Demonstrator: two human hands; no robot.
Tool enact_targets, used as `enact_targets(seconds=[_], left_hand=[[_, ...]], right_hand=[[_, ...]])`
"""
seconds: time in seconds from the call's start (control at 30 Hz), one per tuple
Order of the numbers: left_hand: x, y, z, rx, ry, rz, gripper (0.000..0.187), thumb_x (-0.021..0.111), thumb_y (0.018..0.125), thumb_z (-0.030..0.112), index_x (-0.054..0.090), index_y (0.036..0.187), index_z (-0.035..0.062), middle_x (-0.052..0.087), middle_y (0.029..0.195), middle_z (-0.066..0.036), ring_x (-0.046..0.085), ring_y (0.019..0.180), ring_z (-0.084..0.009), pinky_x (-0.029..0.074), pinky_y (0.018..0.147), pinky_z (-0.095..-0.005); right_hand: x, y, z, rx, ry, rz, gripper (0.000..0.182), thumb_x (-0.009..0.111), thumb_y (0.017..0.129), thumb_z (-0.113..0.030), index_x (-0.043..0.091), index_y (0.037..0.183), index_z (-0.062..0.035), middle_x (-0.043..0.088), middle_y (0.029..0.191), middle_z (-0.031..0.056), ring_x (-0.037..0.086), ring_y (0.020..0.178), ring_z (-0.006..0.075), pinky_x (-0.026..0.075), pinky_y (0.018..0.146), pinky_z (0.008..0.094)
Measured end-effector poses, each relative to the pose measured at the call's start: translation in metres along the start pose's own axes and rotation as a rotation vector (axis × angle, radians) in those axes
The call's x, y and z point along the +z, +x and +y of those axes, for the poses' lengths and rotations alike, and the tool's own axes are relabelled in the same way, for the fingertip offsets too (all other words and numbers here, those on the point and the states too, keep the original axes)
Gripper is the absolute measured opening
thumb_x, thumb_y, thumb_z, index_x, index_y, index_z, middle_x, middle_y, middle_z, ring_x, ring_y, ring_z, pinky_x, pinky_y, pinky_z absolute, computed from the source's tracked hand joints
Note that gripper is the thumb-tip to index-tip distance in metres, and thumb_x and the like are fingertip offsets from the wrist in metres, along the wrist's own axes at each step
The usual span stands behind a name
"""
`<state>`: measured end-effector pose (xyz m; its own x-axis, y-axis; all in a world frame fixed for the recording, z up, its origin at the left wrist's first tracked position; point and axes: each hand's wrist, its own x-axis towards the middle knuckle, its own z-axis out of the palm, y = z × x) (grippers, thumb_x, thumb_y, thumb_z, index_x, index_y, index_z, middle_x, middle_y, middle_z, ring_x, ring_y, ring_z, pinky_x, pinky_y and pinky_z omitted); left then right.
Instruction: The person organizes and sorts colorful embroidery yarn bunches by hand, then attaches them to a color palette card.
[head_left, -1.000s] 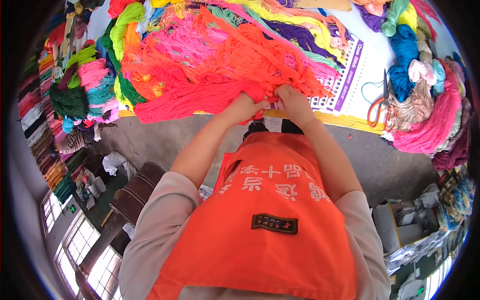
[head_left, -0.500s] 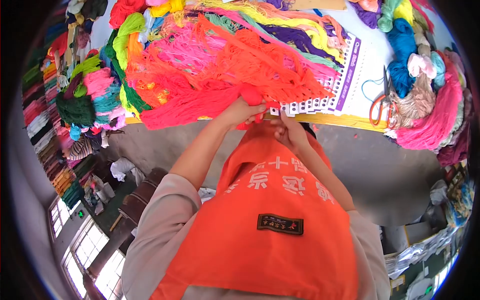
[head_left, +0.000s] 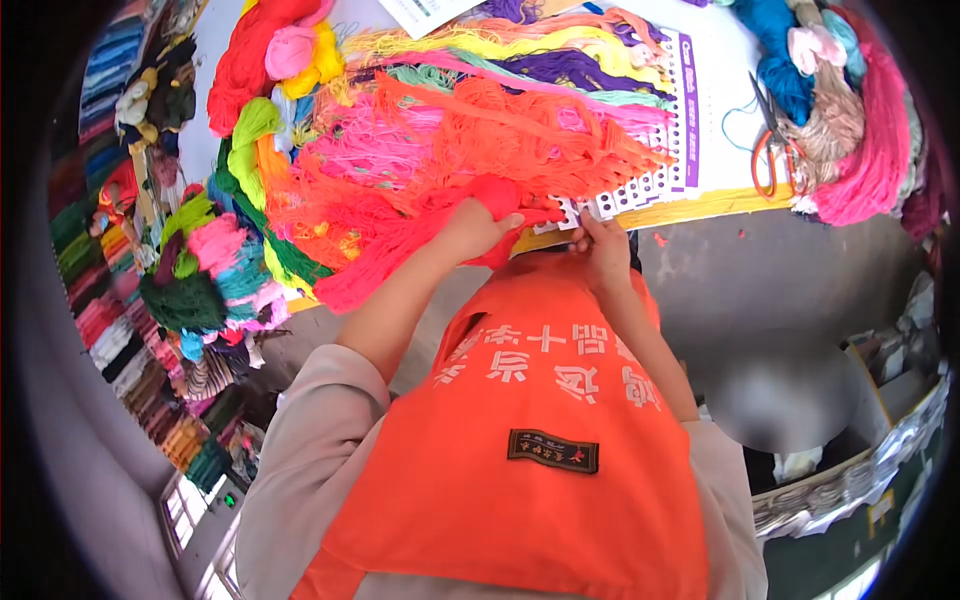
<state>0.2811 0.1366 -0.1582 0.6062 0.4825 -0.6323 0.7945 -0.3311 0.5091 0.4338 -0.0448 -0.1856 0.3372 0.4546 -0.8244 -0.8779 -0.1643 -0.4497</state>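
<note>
My left hand [head_left: 478, 232] is closed around a bright red thread skein [head_left: 400, 240] at the table's front edge, its fingers partly hidden by the skein. Just right of it, my right hand [head_left: 604, 252] pinches the near edge of a white punched thread card [head_left: 568, 216]. More hole-punched cards overlap in a row to the right, with orange thread [head_left: 540, 135] tied through their holes. A longer card with a purple strip [head_left: 690, 110] lies at the end of the row. Loose pink thread [head_left: 370, 140] spreads over the table behind my hands.
Red-handled scissors [head_left: 768, 150] lie at the right, beside blue skeins [head_left: 785, 85] and pink skeins [head_left: 870, 150]. Several coloured skeins hang over the table's left end. A printed sheet [head_left: 425, 12] lies at the back. The table has a yellow front edge [head_left: 720, 205].
The view has turned, so the table appears tilted. My right hand still pinches at the card row, its fingers slightly shifted. My left hand keeps hold of the red skein.
</note>
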Motion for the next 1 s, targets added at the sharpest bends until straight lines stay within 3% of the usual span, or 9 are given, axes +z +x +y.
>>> enact_targets(seconds=[0.1,0.23,0.33,0.4,0.63,0.7,0.8,0.97,1.0], left_hand=[[-0.024,-0.009,0.055,-0.302,-0.613,-0.258,0.032,0.072,0.085,0.036,0.067,0.095,0.0055,0.062,0.073,-0.007,0.056,0.052,-0.0187,0.042,0.045,-0.0335],[-0.007,0.017,0.053,-0.341,-0.692,-0.389,0.021,0.073,0.083,0.028,0.066,0.088,0.0091,0.053,0.065,0.003,0.041,0.046,-0.0063,0.03,0.039,-0.0249],[0.003,0.032,0.033,-0.264,-0.473,-0.524,0.027,0.069,0.084,0.031,0.067,0.094,0.0057,0.061,0.066,-0.007,0.055,0.051,-0.0185,0.042,0.045,-0.0342],[0.005,0.034,0.023,0.088,0.022,-0.379,0.037,0.063,0.086,0.038,0.067,0.102,0.0044,0.067,0.078,-0.019,0.065,0.068,-0.0328,0.051,0.062,-0.0434],[-0.042,0.024,-0.011,0.162,0.237,-0.309,0.043,0.062,0.087,0.042,0.066,0.106,0.0031,0.068,0.092,-0.021,0.066,0.086,-0.0379,0.051,0.077,-0.0457],[-0.066,0.019,-0.016,0.491,-0.164,-0.099,0.039,0.066,0.087,0.04,0.067,0.103,0.0044,0.069,0.087,-0.013,0.066,0.081,-0.0291,0.051,0.071,-0.0408],[-0.132,0.0,0.014,-0.373,-0.444,-0.268,0.025,0.062,0.094,0.033,0.068,0.103,0.0106,0.065,0.084,0.002,0.051,0.058,-0.0054,0.036,0.049,-0.0213],[-0.18,-0.017,0.003,-0.093,-1.068,0.087,0.042,0.045,0.104,0.039,0.066,0.113,0.0033,0.069,0.103,-0.005,0.051,0.062,-0.0053,0.038,0.049,-0.0196],[-0.195,-0.026,-0.004,-0.002,-1.092,0.02,0.049,0.04,0.104,0.043,0.061,0.12,0.0022,0.066,0.121,-0.01,0.059,0.079,-0.0109,0.042,0.053,-0.0205]], right_hand=[[-0.005,-0.001,-0.003,0.006,-0.031,-0.024,0.018,0.061,0.096,-0.017,0.059,0.084,-0.0041,0.06,0.065,0.0033,0.052,0.052,0.0107,0.048,0.055,0.0257],[-0.006,0.0,-0.006,-0.017,-0.009,-0.03,0.018,0.061,0.096,-0.018,0.059,0.085,-0.0042,0.06,0.064,0.0029,0.052,0.052,0.0101,0.046,0.053,0.025],[-0.004,0.005,0.001,-0.052,-0.022,0.036,0.018,0.061,0.096,-0.018,0.06,0.086,-0.0035,0.059,0.063,0.0025,0.051,0.05,0.0094,0.044,0.051,0.0237],[-0.003,0.008,0.006,-0.077,-0.021,0.068,0.017,0.061,0.096,-0.018,0.06,0.086,-0.003,0.059,0.063,0.0022,0.05,0.049,0.009,0.043,0.049,0.0231],[0.0,0.012,0.007,-0.111,-0.202,0.12,0.018,0.06,0.096,-0.016,0.063,0.085,-0.0014,0.06,0.063,0.0025,0.051,0.048,0.0096,0.041,0.048,0.0234],[0.002,0.011,0.004,-0.076,-0.201,0.135,0.019,0.061,0.096,-0.016,0.063,0.085,-0.0012,0.061,0.063,0.0029,0.051,0.049,0.0102,0.042,0.049,0.0241],[0.002,0.01,0.003,-0.076,-0.192,0.127,0.02,0.062,0.095,-0.018,0.063,0.084,-0.0009,0.062,0.064,0.0041,0.054,0.05,0.0106,0.042,0.05,0.0238],[-0.001,0.007,-0.003,-0.024,-0.216,0.122,0.025,0.062,0.096,-0.023,0.062,0.087,0.0,0.066,0.072,0.0076,0.059,0.055,0.012,0.05,0.051,0.0249],[-0.001,-0.002,-0.009,0.023,-0.269,0.116,0.026,0.062,0.096,-0.025,0.061,0.088,0.0002,0.065,0.071,0.0074,0.057,0.054,0.0122,0.052,0.049,0.0262]])
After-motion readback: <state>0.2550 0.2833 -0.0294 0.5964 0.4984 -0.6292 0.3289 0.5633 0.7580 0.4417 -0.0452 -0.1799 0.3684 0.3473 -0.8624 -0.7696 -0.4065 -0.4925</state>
